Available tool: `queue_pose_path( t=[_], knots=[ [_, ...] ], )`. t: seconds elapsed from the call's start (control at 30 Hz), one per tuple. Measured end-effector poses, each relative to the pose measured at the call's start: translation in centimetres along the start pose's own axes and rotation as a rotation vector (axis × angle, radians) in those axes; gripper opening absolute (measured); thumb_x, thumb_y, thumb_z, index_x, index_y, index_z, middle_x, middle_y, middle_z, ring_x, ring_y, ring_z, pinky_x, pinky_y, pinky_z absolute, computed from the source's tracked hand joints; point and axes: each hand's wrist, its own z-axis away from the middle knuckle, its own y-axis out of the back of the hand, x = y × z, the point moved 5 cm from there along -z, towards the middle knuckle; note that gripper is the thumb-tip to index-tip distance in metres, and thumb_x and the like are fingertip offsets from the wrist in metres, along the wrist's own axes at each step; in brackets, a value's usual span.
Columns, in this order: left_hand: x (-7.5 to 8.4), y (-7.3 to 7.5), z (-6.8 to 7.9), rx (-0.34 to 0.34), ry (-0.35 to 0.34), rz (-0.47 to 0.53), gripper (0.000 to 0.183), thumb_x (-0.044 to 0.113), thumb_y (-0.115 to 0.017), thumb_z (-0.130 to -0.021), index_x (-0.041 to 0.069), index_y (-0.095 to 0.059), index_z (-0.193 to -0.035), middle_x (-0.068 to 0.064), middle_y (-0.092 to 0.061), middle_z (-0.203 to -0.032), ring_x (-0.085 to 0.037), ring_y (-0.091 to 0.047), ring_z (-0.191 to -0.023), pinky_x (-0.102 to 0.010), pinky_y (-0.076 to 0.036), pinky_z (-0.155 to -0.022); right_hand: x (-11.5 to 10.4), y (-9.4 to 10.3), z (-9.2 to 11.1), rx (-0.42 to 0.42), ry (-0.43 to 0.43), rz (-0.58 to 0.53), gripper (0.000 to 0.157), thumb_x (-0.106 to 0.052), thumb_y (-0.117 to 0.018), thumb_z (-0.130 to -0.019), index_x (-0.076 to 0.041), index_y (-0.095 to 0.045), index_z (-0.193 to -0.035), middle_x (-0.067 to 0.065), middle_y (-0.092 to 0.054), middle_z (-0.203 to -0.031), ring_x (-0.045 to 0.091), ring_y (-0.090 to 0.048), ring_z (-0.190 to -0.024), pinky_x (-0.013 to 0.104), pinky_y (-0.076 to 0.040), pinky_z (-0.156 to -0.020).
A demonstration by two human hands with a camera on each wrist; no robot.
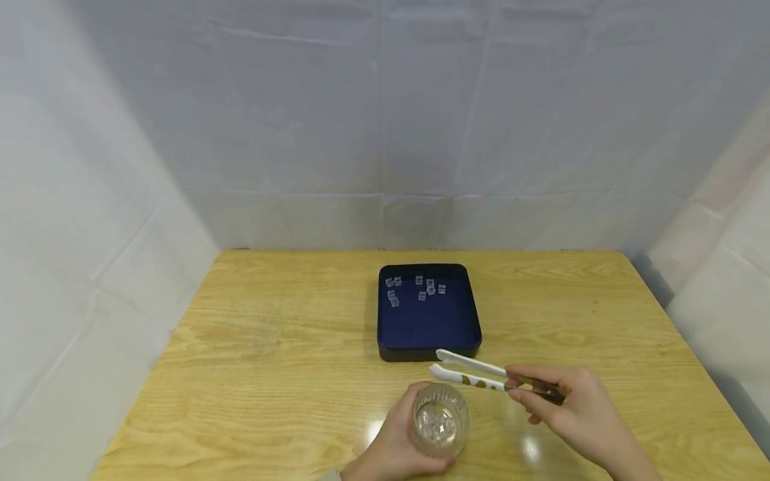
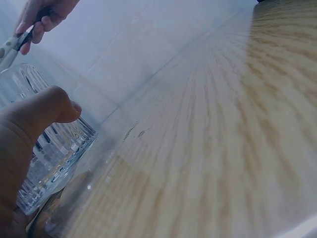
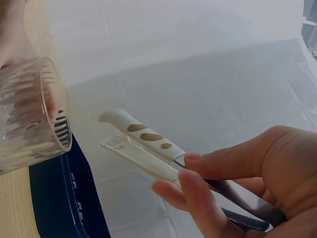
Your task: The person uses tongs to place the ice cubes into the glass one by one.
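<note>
My left hand [image 1: 392,441] grips a clear ribbed glass [image 1: 462,435] around its side at the table's front. Several small clear pieces [image 1: 442,429] lie at the bottom of the glass. To the right, my right hand [image 1: 580,404] holds metal tongs with white tips [image 1: 475,365] between thumb and fingers. The tips stand apart, pointing left above the table, between the glass and the tray. In the right wrist view something clear shows at one tip [image 3: 115,143]; whether it is a piece or the tip's own shape I cannot tell.
A dark blue square tray [image 1: 430,327] stands just beyond the hands. Several small clear ribbed pieces [image 1: 419,280] are spread over its far half. White sheets [image 1: 337,133] hang behind and on both sides of the wood-grain table [image 1: 271,374].
</note>
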Motion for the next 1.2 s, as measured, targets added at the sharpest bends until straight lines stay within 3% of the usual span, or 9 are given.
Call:
queue_pose_path(
  t=[0.1, 0.27, 0.53, 0.8, 1.2],
  knots=[
    [-0.1, 0.0, 0.0, 0.002, -0.006, 0.006, 0.095, 0.013, -0.093, -0.062, 0.026, -0.041, -0.140, 0.003, -0.058, -0.130, -0.021, -0.058, -0.117, -0.039, -0.048, -0.102, 0.1, 0.1, -0.7, 0.045, -0.019, -0.001, 0.026, -0.005, -0.075, -0.086, -0.001, -0.073, -0.112, 0.006, -0.075, -0.092, 0.009, -0.065, -0.061, 0.030, -0.057, -0.050],
    [0.0, 0.1, 0.1, 0.014, -0.042, -0.018, 0.093, 0.012, -0.093, -0.062, 0.023, -0.042, -0.139, 0.002, -0.058, -0.130, -0.021, -0.059, -0.116, -0.039, -0.050, -0.099, 0.4, 0.1, -1.9, 0.113, 0.018, 0.007, 0.027, -0.002, -0.075, -0.085, 0.000, -0.073, -0.112, 0.010, -0.075, -0.092, 0.011, -0.065, -0.059, 0.029, -0.056, -0.050],
    [0.2, 0.1, 0.0, 0.012, -0.015, -0.006, 0.094, 0.010, -0.093, -0.060, 0.024, -0.043, -0.138, 0.004, -0.059, -0.129, -0.021, -0.059, -0.117, -0.039, -0.048, -0.102, 1.3, 0.0, -3.8, 0.215, 0.017, 0.040, 0.024, -0.002, -0.076, -0.085, 0.001, -0.074, -0.109, 0.010, -0.075, -0.089, 0.011, -0.065, -0.053, 0.026, -0.054, -0.047],
    [0.1, 0.1, 0.0, 0.004, 0.016, 0.008, 0.094, 0.012, -0.093, -0.061, 0.027, -0.043, -0.139, 0.005, -0.058, -0.129, -0.020, -0.059, -0.116, -0.038, -0.048, -0.102, 2.1, -1.1, -6.1, 0.218, -0.019, -0.039, 0.025, -0.002, -0.075, -0.085, 0.004, -0.073, -0.110, 0.016, -0.074, -0.090, 0.015, -0.066, -0.055, 0.027, -0.056, -0.050],
    [0.2, 0.0, 0.1, 0.004, 0.004, 0.005, 0.094, 0.012, -0.093, -0.061, 0.025, -0.042, -0.139, 0.003, -0.058, -0.130, -0.021, -0.059, -0.116, -0.039, -0.048, -0.101, 3.3, -2.7, -10.3, 0.241, 0.019, -0.143, 0.025, 0.002, -0.072, -0.086, 0.008, -0.071, -0.110, 0.025, -0.071, -0.090, 0.015, -0.067, -0.055, 0.032, -0.058, -0.052]
  ],
)
